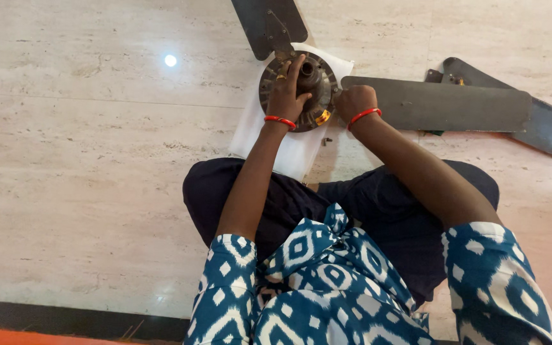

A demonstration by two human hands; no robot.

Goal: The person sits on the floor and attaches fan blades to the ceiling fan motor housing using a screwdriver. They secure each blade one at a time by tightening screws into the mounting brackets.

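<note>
Left hand (287, 94) grips the fan motor hub (311, 80), fingers wrapped over its top. Right hand (354, 101) closed in a fist at the hub's edge beside a dark blade (442, 104); contents unclear.

The round dark metal fan motor (301, 96) sat on a white foam sheet (269, 137) spread over the pale stone floor (97, 160), just beyond the seated person's knees. The left hand (287, 92) lay on top of the motor; the right hand (354, 102) touched its right edge. One dark flat fan blade (442, 105) stretched right from the motor — a second dark blade (268, 24) ran to the far side. A third dark blade (544, 128) lay further right, partly under the first.
</note>
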